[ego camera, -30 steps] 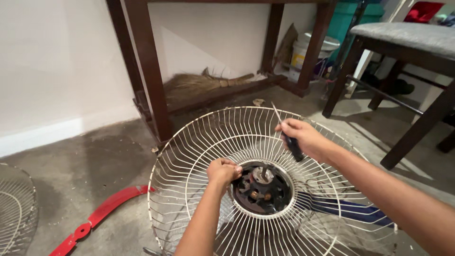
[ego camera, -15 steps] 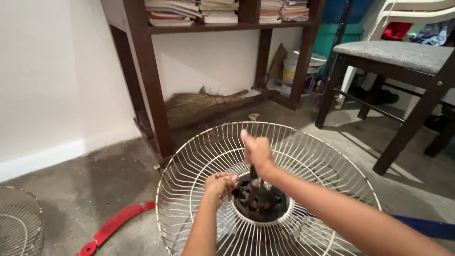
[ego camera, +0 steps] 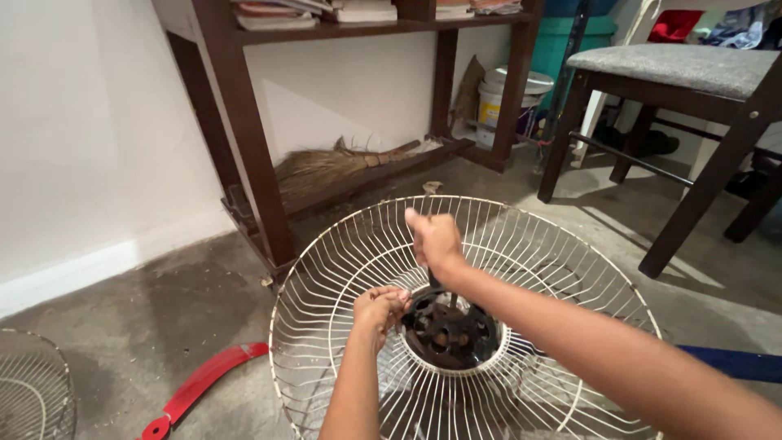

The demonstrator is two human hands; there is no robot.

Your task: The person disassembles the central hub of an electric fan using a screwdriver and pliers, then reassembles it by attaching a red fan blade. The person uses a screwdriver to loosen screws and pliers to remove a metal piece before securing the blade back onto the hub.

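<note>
fan grille (ego camera: 521, 244): bottom rim cut off by the frame's lower edge | screwdriver (ego camera: 432, 281): mostly buried in the right hand (ego camera: 436, 240), tip too dark to make out | second grille (ego camera: 32, 391): only a slice shows at the bottom-left corner | shelf books (ego camera: 358, 10): chopped off up top

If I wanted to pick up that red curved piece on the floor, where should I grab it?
Probably mid-length, from above. The red curved piece lies flat on the concrete floor, a narrow strip with bare floor along both long edges, so fingers could pinch across its width. Its round end looks wider.
</note>
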